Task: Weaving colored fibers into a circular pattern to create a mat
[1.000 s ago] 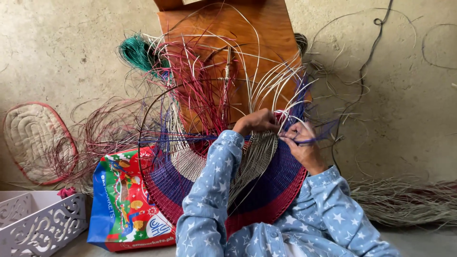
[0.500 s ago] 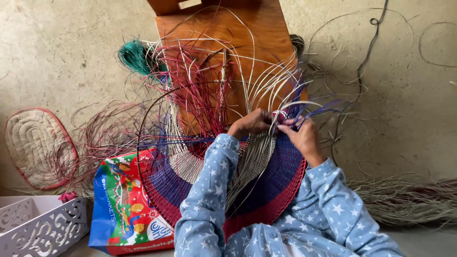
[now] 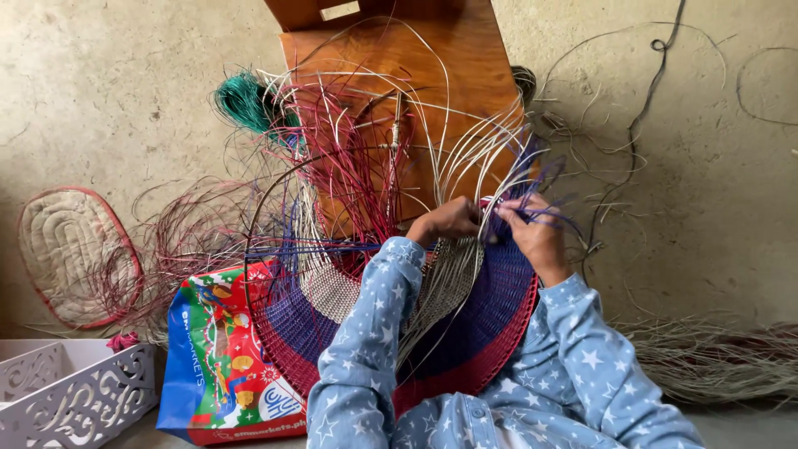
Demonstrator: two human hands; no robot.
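Note:
A round woven piece [image 3: 465, 333] in purple, red and cream strands lies on my lap, with long loose strands [image 3: 366, 166] fanning up from its rim. My left hand [image 3: 449, 220] is curled at the upper edge of the weave, pinching cream strands. My right hand [image 3: 536, 233] is just to its right, gripping purple strands [image 3: 549, 187] that stick out past my fingers. Both arms are in blue sleeves with white stars.
A brown wooden board [image 3: 416, 66] stands behind the weave. A colourful printed bag [image 3: 216, 349] lies at the left, with a white cut-out basket [image 3: 75, 391] at the lower left and an oval padded mat [image 3: 71, 254] beside it. Loose fibres [image 3: 715, 357] lie at the right.
My right hand has moved up and left with the purple strands, closing toward my left hand. The left hand has stayed at the weave's edge.

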